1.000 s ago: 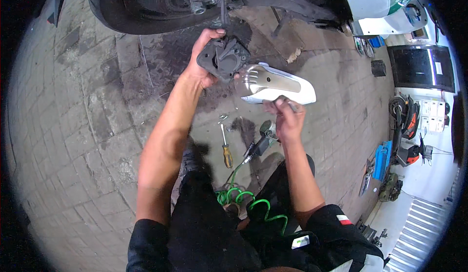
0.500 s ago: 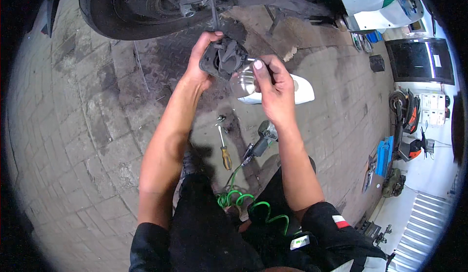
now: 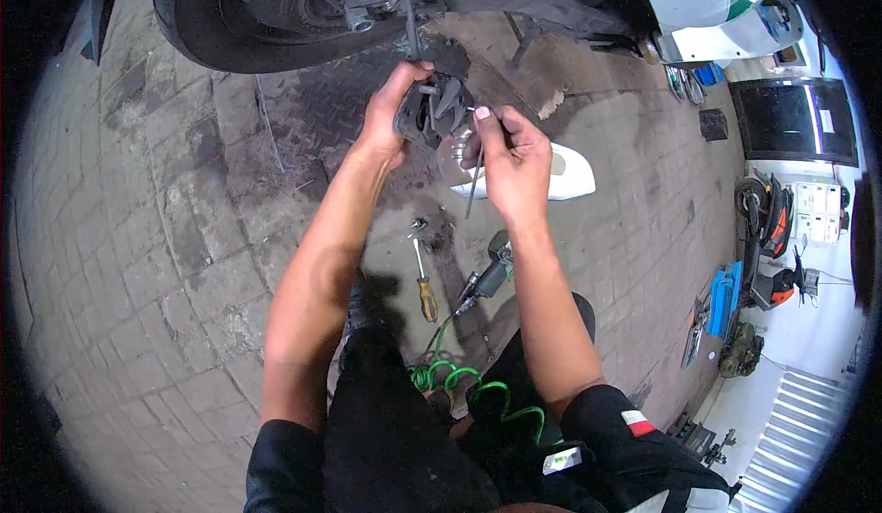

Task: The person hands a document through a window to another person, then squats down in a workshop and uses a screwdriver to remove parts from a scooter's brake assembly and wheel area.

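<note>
My left hand [image 3: 388,118] is wrapped round a dark, grimy brake caliper [image 3: 432,109], its thumb over the top edge. A dark hose [image 3: 411,31] comes down to the caliper from the wheel area. Close to the caliper's right side, my right hand [image 3: 516,150] is closed, with the thumb against the fingers. A thin metal rod [image 3: 473,191] slants down from its fingertips. Shiny, see-through blurring surrounds the rod's upper part, and where it meets the caliper cannot be made out. Behind my right hand, a white curved panel [image 3: 571,173] lies on the floor.
A motorcycle wheel [image 3: 207,26] and underside fill the top. On the paving lie a yellow-handled screwdriver [image 3: 427,297] and an air impact wrench [image 3: 494,270] with a coiled green hose [image 3: 496,389]. A parked scooter [image 3: 776,283] and blue trays [image 3: 724,302] stand along the right wall.
The rounded, see-through blur by my right fingers has shrunk, and the thin rod now shows below them. My left hand and the caliper have shifted slightly right and tilted.
</note>
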A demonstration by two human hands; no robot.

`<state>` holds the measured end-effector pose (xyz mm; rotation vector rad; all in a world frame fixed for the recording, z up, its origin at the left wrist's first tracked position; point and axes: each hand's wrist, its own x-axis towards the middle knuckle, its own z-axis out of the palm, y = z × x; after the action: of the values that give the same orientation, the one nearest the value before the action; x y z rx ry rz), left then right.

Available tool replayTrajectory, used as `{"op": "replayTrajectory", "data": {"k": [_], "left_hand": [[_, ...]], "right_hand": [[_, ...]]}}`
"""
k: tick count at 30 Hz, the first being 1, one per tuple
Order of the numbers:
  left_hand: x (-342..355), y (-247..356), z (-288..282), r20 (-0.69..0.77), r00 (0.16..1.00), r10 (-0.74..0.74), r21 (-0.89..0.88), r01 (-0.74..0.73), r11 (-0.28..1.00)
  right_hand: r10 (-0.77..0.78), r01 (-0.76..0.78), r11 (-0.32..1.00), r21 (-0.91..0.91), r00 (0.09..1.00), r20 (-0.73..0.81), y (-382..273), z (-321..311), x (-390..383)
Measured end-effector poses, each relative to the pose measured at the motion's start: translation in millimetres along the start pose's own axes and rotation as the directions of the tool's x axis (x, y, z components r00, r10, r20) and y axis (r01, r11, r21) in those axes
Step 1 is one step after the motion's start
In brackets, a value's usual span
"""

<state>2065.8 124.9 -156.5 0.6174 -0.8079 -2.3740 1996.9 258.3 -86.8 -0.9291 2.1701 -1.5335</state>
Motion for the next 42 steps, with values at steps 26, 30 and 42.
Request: {"op": "replayTrajectory", "data": {"k": [26, 30, 42], "left_hand": [[-19.9, 29.4, 33.1, 0.191, 0.973, -0.132, -0.086, 0.151, 0.985], [-28.9, 47.3, 20.3, 0.194, 0.93, -0.311, -0.033, 0.323, 0.946], [-21.8, 32.5, 5.6, 0.074, 0.98, -0.183, 0.045, 0.18, 0.983]], "right_hand": [[-0.551, 0.537, 0.834, -0.127, 0.818, -0.166, 20.7, -10.4, 7.1], [-0.896, 0.86, 0.238, -0.451, 0.374, 0.24, 13.8, -42.3, 56.6], [0.334, -0.34, 0.876, 0.343, 0.939, 0.078, -18.2, -25.0, 78.7]]}}
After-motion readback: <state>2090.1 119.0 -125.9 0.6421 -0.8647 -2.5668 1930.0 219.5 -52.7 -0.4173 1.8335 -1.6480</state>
